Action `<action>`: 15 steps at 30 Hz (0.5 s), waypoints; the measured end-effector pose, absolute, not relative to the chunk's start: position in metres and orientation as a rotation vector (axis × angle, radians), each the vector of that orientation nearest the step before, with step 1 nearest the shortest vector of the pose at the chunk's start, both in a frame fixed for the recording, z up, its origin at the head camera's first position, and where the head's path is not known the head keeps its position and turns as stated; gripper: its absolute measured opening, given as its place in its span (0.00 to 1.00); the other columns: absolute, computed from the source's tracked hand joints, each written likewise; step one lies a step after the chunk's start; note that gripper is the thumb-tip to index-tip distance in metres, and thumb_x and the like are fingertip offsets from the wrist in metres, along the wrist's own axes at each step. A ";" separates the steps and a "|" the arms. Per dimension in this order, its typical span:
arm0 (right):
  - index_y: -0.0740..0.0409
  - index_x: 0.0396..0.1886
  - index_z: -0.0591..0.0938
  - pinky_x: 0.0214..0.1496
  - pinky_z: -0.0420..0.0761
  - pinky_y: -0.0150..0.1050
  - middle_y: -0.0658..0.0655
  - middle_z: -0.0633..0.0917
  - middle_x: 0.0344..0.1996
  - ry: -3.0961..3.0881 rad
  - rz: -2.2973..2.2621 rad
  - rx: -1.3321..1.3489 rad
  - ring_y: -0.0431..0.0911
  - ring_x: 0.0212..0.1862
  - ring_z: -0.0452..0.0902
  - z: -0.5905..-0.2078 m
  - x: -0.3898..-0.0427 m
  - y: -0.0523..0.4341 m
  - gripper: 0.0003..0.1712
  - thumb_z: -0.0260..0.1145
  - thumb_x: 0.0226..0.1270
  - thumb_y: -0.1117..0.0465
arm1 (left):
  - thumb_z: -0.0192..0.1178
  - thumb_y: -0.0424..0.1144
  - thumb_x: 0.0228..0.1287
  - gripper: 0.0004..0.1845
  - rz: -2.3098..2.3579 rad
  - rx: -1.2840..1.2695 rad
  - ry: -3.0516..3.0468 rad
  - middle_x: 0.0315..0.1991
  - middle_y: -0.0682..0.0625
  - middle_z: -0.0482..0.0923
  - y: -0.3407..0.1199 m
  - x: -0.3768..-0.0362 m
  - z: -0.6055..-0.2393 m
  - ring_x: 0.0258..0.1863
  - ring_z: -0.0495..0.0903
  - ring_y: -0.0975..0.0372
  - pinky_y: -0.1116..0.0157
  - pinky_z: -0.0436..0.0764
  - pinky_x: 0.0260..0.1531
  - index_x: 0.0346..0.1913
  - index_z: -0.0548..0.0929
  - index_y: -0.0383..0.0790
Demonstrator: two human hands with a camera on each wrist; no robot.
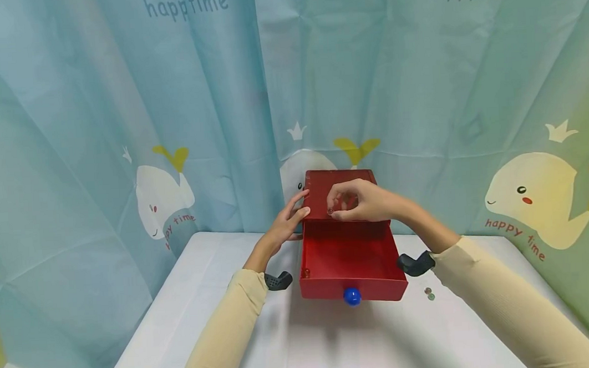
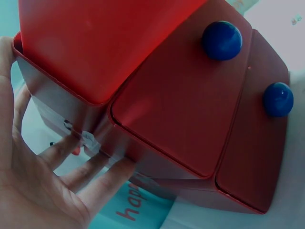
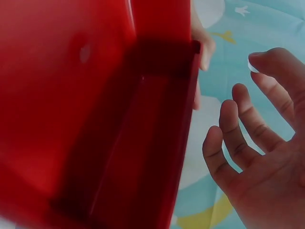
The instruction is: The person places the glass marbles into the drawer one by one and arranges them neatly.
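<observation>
Sleeved forearms frame the pulled-out red drawer (image 1: 350,259) with its blue knob (image 1: 352,296). At twelve o'clock sits the red cabinet (image 1: 339,187); the left hand (image 1: 288,217) lies flat-fingered against its nine o'clock side, while the right hand (image 1: 360,201) pinches a small bead (image 1: 330,210) over the drawer's back edge. Another bead (image 1: 306,273) rests in the drawer's corner. A loose pinch could, I judge, send the bead bouncing off the table (image 1: 333,343).
</observation>
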State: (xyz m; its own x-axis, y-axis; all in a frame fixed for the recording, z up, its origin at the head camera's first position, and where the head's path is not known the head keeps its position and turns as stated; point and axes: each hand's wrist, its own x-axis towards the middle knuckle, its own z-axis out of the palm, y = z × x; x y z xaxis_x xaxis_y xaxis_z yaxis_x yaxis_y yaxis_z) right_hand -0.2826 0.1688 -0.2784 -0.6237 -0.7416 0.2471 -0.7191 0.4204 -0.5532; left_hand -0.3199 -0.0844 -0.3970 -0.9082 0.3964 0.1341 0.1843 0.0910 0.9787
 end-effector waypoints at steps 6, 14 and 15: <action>0.46 0.40 0.85 0.39 0.86 0.43 0.46 0.84 0.33 2.600 -0.952 -1.415 0.45 0.35 0.81 -0.283 -0.286 0.159 0.07 0.74 0.65 0.60 | 0.55 0.56 0.73 0.33 1.918 0.584 2.201 0.78 0.43 0.60 -0.084 -0.319 -0.396 0.72 0.67 0.45 0.38 0.78 0.56 0.79 0.60 0.69; 0.46 0.38 0.84 0.40 0.85 0.43 0.45 0.84 0.31 2.597 -0.920 -1.437 0.44 0.34 0.81 -0.286 -0.288 0.152 0.06 0.73 0.66 0.61 | 0.55 0.56 0.74 0.32 1.921 0.575 2.205 0.78 0.44 0.60 -0.084 -0.319 -0.396 0.73 0.67 0.47 0.38 0.79 0.56 0.78 0.62 0.70; 0.45 0.38 0.84 0.40 0.85 0.43 0.45 0.84 0.31 2.600 -0.917 -1.429 0.45 0.34 0.81 -0.286 -0.288 0.152 0.06 0.73 0.66 0.62 | 0.55 0.56 0.74 0.32 1.923 0.575 2.204 0.78 0.44 0.60 -0.085 -0.320 -0.397 0.73 0.67 0.47 0.38 0.79 0.56 0.78 0.62 0.70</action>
